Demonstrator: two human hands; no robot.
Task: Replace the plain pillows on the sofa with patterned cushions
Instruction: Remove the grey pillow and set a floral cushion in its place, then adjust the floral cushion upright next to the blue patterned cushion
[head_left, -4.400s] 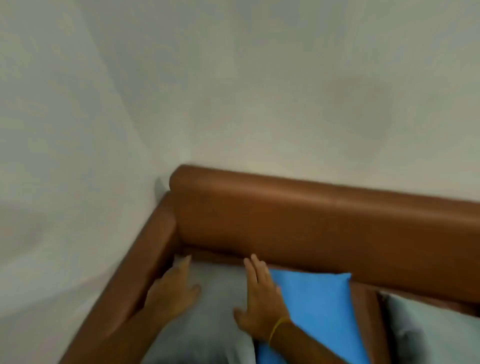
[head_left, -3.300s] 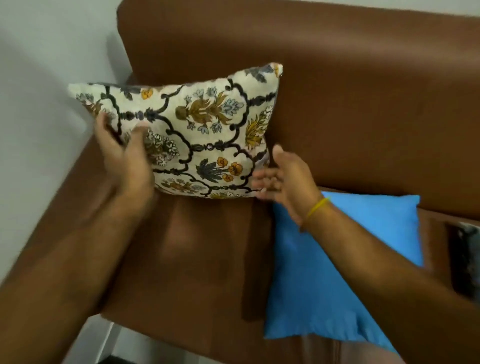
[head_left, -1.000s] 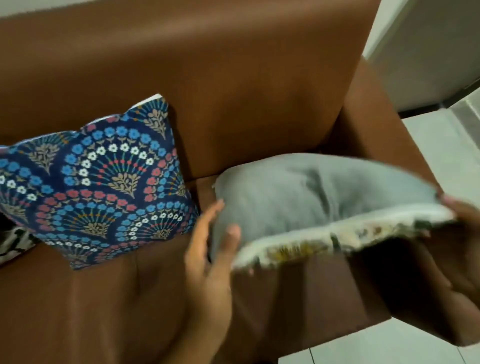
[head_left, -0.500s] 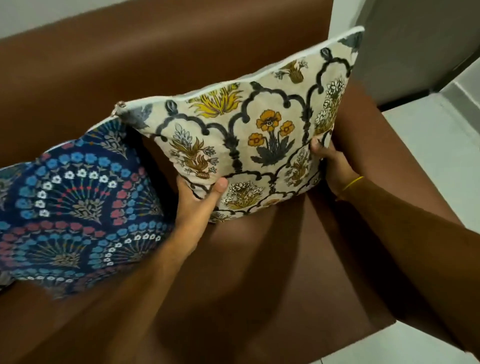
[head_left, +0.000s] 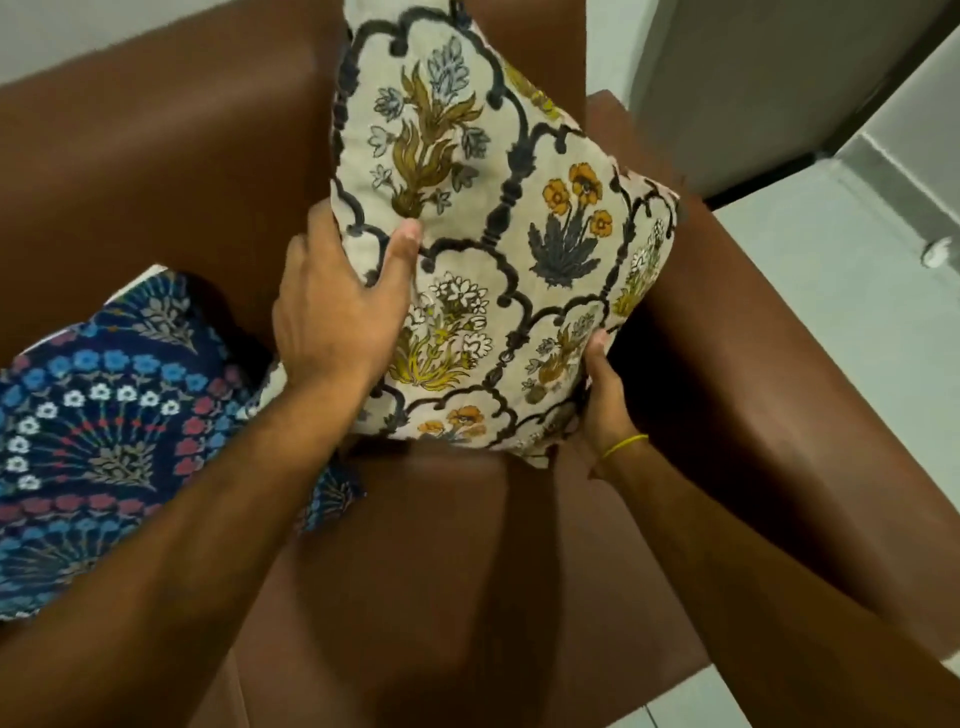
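Gripping the cream floral cushion (head_left: 498, 249) by its left edge, the left hand (head_left: 337, 306) has its thumb pressed flat on the patterned front while the other fingers curl behind the fabric, out of sight. The right hand (head_left: 597, 400) clasps the lower right corner, thumb up along the side and fingers tucked under; a thin yellow band (head_left: 626, 446) sits on that wrist. Both forearms reach in from the bottom of the view, the left crossing over the corner of the dark blue fan-patterned cushion (head_left: 104, 431).

Half a second ago the cream cushion hung wide and low, its long edge running left to right; now it has been turned and lifted so it stands taller, tilted, with one corner pointing up past the top of the sofa backrest (head_left: 156, 156). The left hand has moved from the bottom edge up to the side, and the right hand has dropped from the side to the bottom corner.

The cushion is held above the brown seat (head_left: 441, 571), in front of the backrest and just beside the right armrest (head_left: 753, 364), whether it touches them I cannot tell. The blue cushion leans against the backrest to the left. No writing or label shows on either cover.
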